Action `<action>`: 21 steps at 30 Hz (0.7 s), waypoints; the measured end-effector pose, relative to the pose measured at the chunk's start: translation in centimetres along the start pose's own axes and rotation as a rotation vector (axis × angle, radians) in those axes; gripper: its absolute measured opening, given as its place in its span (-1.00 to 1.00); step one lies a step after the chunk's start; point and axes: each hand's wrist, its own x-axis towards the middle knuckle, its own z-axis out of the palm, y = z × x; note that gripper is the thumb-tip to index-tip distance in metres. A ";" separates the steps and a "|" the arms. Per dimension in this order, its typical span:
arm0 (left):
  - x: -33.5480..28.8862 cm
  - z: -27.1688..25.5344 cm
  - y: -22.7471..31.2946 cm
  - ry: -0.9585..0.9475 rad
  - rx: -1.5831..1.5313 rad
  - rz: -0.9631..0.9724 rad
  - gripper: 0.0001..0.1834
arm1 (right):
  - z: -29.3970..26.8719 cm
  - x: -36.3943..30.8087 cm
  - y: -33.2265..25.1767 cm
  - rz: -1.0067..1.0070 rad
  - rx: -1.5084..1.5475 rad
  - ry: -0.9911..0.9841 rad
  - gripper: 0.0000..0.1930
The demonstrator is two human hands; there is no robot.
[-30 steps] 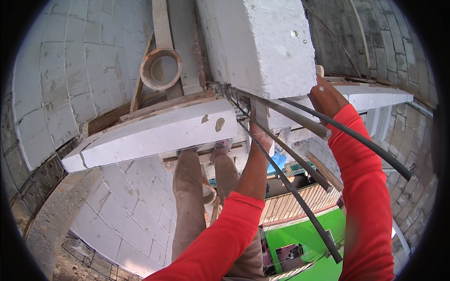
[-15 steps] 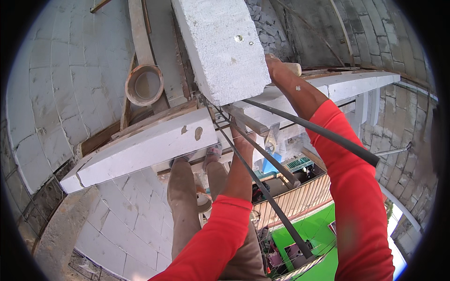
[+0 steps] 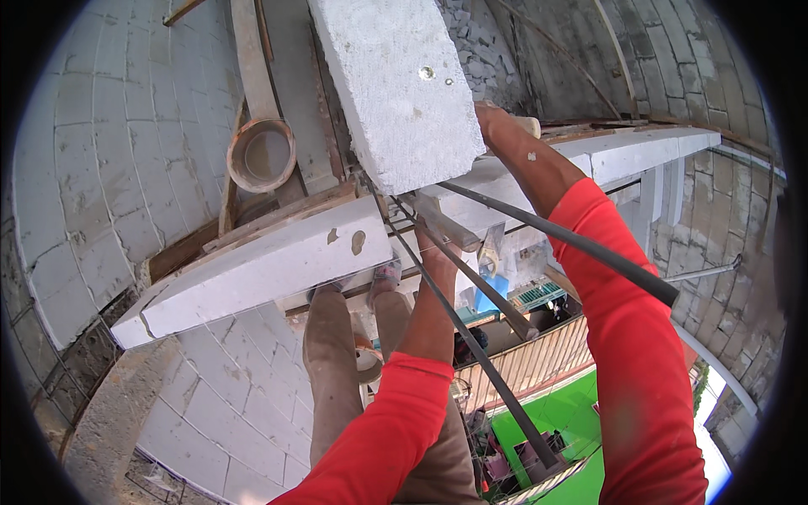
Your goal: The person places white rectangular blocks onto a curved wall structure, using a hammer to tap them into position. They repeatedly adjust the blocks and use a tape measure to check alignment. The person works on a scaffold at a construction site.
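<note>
- From my remote seat I see the big white block (image 3: 412,109) at the top centre, its rough end facing me, above the gap between the wall's two near sections.
- My right hand (image 3: 491,123) is against the block's right side; the fingers go behind it, so I cannot tell whether they are clamped or apart.
- My left hand (image 3: 430,243) reaches up under the block's near end, among the rods (image 3: 581,243) (they hide much of it), and I cannot tell how its fingers are set.
- The wall's left section (image 3: 269,263) ends just beside the block's lower left corner; the right section (image 3: 640,150) runs away past my right wrist.
- A thick grey bar (image 3: 454,231) juts toward me from below the block.
- The bucket (image 3: 289,158) is beyond the left section's far edge, left of the block.
- Below the near edge I see my legs (image 3: 331,362) and, lower right, a bright green surface (image 3: 576,412).
</note>
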 end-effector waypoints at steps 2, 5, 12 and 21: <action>-0.1 0.0 -0.4 0.010 -0.020 -0.051 -0.62 | -0.2 -0.1 1.1 0.039 0.019 -0.084 -0.59; 0.3 -2.9 -0.5 0.075 -0.011 -0.064 -0.54 | 1.7 0.9 3.2 0.023 0.079 0.176 -0.60; 1.0 -3.3 -0.1 0.261 0.053 0.065 -0.54 | -2.0 -9.0 4.3 0.146 0.223 0.502 -0.64; -15.0 6.2 4.6 0.239 1.594 -0.509 -0.67 | 9.2 -26.4 3.7 0.426 1.005 0.977 -0.74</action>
